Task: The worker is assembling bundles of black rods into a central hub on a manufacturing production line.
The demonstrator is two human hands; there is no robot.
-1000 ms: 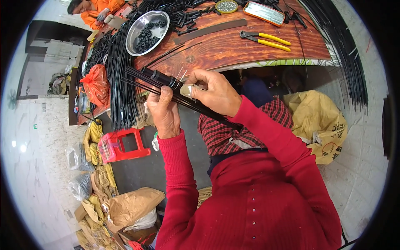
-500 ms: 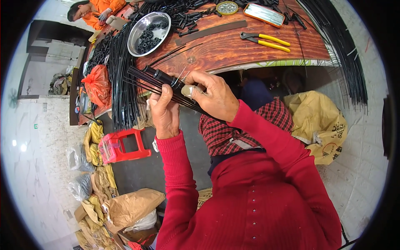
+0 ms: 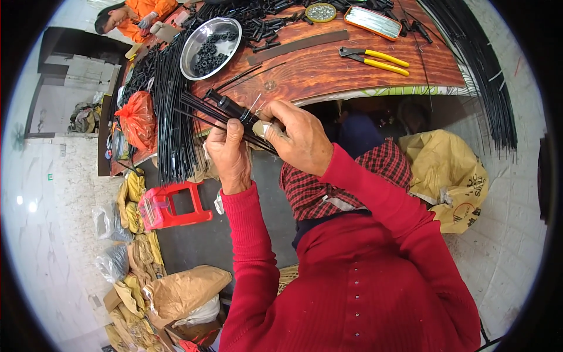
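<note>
Over the table's near edge, my left hand [image 3: 230, 157] is closed around a bundle of thin black rods [image 3: 202, 107], its thumb on top. A black ribbed plastic cylinder [image 3: 231, 108] lies along the bundle, just above that thumb. My right hand [image 3: 302, 138] is closed at the cylinder's near end, thumb and forefinger pinched together, with a tan covering [image 3: 262, 128] on the thumb. A thin silvery wire [image 3: 254, 103] sticks up beside the right fingers. What the right fingertips grip is partly hidden.
On the wooden table [image 3: 311, 73] are a metal bowl [image 3: 189, 56] of black rings, yellow-handled pliers [image 3: 381, 61], a tray of wires [image 3: 373, 22], a round dish [image 3: 321, 12] and loose rods [image 3: 170, 117]. A red stool [image 3: 199, 202] stands left; a person in orange [image 3: 132, 14] sits far left.
Both hands stay close together on the bundle, shifting only slightly. The rods above my left hand are drawn a little closer, and the rod ends below my right hand no longer show.
</note>
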